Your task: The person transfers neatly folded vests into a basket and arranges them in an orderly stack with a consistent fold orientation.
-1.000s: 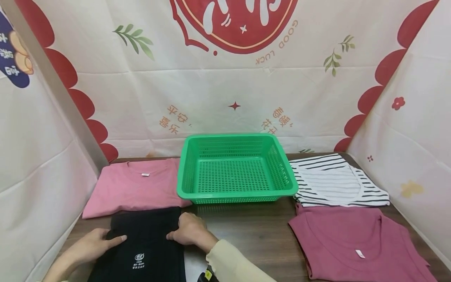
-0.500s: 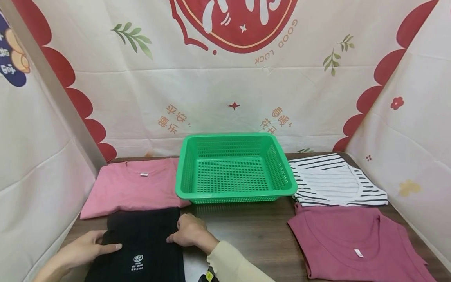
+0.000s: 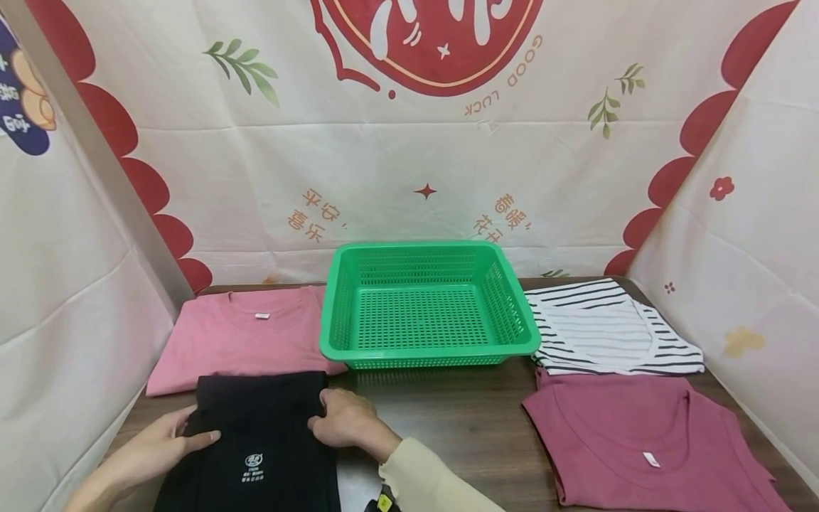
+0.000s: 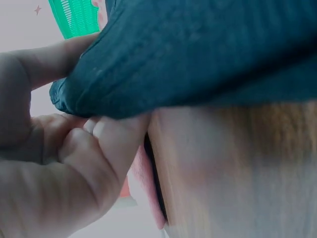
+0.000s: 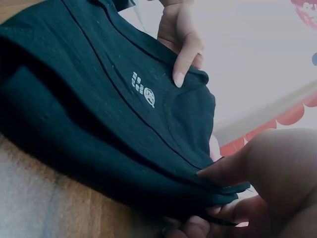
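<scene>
A folded black garment (image 3: 275,427) with a small white print lies at the front left in the head view. My left hand (image 3: 150,448) grips its left edge, thumb on top; in the left wrist view the fingers of the left hand (image 4: 74,148) are curled under the dark cloth (image 4: 188,54). At the garment's right edge my right hand (image 3: 352,421) pinches the cloth. The right wrist view shows the right hand (image 5: 267,183) with its thumb on top of the layers and fingers beneath, and the garment (image 5: 114,99) partly raised off the table.
A green basket (image 3: 429,355) stands at the back middle. Behind the black garment lies a pink shirt (image 3: 256,341). On the right are a striped shirt (image 3: 601,327) and a dark pink shirt (image 3: 640,441). Cloth walls (image 3: 384,163) enclose the table (image 3: 448,427) at the back and sides.
The black garment's far edge has straightened and moved slightly away from me. My left hand has shifted a little left since the earliest frame. Both hands still hold the garment's sides.
</scene>
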The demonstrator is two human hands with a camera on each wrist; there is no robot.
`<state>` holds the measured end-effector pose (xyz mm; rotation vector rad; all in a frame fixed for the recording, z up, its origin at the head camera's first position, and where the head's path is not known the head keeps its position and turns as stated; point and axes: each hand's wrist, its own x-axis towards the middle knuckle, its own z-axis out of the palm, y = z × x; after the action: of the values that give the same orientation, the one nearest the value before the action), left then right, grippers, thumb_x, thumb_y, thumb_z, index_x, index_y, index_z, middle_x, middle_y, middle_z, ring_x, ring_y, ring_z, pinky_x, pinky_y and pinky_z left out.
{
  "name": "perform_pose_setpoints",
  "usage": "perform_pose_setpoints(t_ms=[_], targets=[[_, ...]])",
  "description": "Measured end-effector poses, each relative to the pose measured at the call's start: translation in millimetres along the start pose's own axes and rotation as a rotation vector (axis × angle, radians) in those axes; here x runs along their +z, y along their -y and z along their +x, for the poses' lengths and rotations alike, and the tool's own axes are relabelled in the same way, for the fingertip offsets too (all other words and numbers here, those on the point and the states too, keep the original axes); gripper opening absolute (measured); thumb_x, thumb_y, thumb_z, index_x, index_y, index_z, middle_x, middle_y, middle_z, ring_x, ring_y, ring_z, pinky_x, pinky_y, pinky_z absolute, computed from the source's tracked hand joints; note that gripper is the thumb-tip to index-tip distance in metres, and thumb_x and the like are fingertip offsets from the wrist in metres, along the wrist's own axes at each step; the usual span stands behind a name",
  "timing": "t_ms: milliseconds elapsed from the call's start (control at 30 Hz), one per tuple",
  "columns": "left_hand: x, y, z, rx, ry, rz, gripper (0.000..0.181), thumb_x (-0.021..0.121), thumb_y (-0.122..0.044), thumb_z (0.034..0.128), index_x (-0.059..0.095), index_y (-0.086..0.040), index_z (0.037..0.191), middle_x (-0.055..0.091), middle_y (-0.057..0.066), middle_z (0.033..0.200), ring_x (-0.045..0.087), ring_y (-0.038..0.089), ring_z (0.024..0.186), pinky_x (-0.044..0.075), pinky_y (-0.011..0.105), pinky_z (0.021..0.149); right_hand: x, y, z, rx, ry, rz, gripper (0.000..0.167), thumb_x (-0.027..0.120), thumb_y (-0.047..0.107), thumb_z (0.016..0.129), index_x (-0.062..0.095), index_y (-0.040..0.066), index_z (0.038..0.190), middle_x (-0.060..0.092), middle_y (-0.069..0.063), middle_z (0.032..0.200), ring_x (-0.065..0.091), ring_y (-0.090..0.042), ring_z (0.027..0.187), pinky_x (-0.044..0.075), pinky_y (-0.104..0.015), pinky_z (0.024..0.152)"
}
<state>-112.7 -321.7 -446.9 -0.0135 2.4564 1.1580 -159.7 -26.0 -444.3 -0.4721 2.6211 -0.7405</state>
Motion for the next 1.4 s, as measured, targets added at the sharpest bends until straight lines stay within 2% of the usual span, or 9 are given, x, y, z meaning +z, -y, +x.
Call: perform_pose_setpoints(t_ms=[200, 500, 667, 767, 833, 967, 1067, 1200, 1400], targets=[[1.7, -2.1, -2.9, -0.003, 0.013, -0.05, 0.079, 0.061, -0.036, 0.0973, 0.023, 0.005, 0.153, 0.039, 0.026, 0.151, 0.036, 0.041, 0.136, 0.036, 0.064, 0.102, 0, 1, -1.4, 0.011, 0.006, 0.006, 0.039, 0.062, 0.032, 0.093, 0.062, 0.007, 0.123, 0.068, -0.005, 0.112, 0.064, -0.021, 0.102, 0.051, -0.041, 0.083], [4.2, -3.1, -8.0, 0.041, -0.046, 0.028, 0.08, 0.057, -0.041, 0.0998, 0.018, 0.002, 0.155, 0.031, 0.026, 0.155, 0.03, 0.044, 0.139, 0.036, 0.062, 0.103, 3, 6, -8.8, -0.009, -0.035, 0.084, 0.043, 0.06, 0.027, 0.095, 0.055, 0.003, 0.13, 0.068, -0.014, 0.115, 0.066, -0.024, 0.104, 0.054, -0.04, 0.082], [4.9, -3.9, -11.0, 0.062, -0.091, 0.095, 0.08, 0.055, -0.044, 0.1, 0.017, -0.003, 0.157, 0.032, 0.021, 0.157, 0.037, 0.029, 0.136, 0.041, 0.053, 0.102, 6, 14, -15.1, -0.009, -0.062, 0.134, 0.045, 0.059, 0.025, 0.097, 0.048, 0.003, 0.134, 0.068, -0.017, 0.113, 0.068, -0.023, 0.101, 0.054, -0.04, 0.081], [4.6, -2.4, -13.2, 0.072, -0.121, 0.115, 0.081, 0.054, -0.045, 0.1004, 0.013, -0.005, 0.158, 0.029, 0.021, 0.158, 0.038, 0.026, 0.133, 0.041, 0.052, 0.101, 7, 17, -17.1, 0.007, -0.077, 0.163, 0.045, 0.058, 0.026, 0.098, 0.045, 0.005, 0.136, 0.068, -0.017, 0.113, 0.068, -0.022, 0.099, 0.054, -0.041, 0.08], [4.0, -1.1, -14.7, 0.074, -0.142, 0.145, 0.081, 0.052, -0.046, 0.101, 0.011, -0.006, 0.159, 0.028, 0.02, 0.159, 0.037, 0.024, 0.133, 0.043, 0.043, 0.099, 8, 18, -17.7, 0.009, -0.088, 0.187, 0.046, 0.058, 0.025, 0.099, 0.043, 0.006, 0.138, 0.067, -0.017, 0.115, 0.067, -0.022, 0.1, 0.054, -0.041, 0.082], [3.3, -0.1, -17.0, 0.092, -0.158, 0.171, 0.079, 0.048, -0.046, 0.1027, 0.01, -0.006, 0.159, 0.03, 0.02, 0.158, 0.04, 0.02, 0.131, 0.044, 0.037, 0.097, 11, 18, -18.7, -0.029, -0.12, 0.218, 0.043, 0.056, 0.024, 0.1, 0.043, 0.007, 0.137, 0.068, -0.017, 0.114, 0.067, -0.021, 0.099, 0.054, -0.04, 0.082], [3.2, -1.2, -17.4, 0.102, -0.163, 0.152, 0.078, 0.046, -0.045, 0.104, 0.007, -0.004, 0.158, 0.029, 0.023, 0.156, 0.041, 0.028, 0.132, 0.042, 0.053, 0.1, 12, 17, -18.0, -0.082, -0.134, 0.255, 0.036, 0.053, 0.022, 0.102, 0.043, 0.008, 0.133, 0.068, -0.012, 0.092, 0.066, -0.018, 0.082, 0.052, -0.035, 0.068], [2.5, -3.3, -17.1, 0.121, -0.176, 0.101, 0.08, 0.045, -0.042, 0.1051, -0.002, -0.003, 0.158, 0.022, 0.03, 0.156, 0.033, 0.048, 0.134, 0.033, 0.072, 0.097, 11, 15, -16.2, -0.141, -0.141, 0.341, 0.032, 0.048, 0.022, 0.105, 0.041, 0.009, 0.133, 0.053, -0.003, 0.064, 0.054, -0.014, 0.059, 0.041, -0.031, 0.055], [-0.5, -6.1, -17.9, 0.075, -0.19, 0.102, 0.086, 0.043, -0.047, 0.1042, -0.013, -0.007, 0.157, 0.012, 0.033, 0.158, 0.028, 0.052, 0.134, 0.027, 0.077, 0.097, 17, 14, -13.9, -0.199, -0.227, 0.381, 0.03, 0.046, 0.022, 0.106, 0.042, 0.009, 0.133, 0.055, -0.001, 0.066, 0.062, -0.012, 0.073, 0.046, -0.03, 0.063]])
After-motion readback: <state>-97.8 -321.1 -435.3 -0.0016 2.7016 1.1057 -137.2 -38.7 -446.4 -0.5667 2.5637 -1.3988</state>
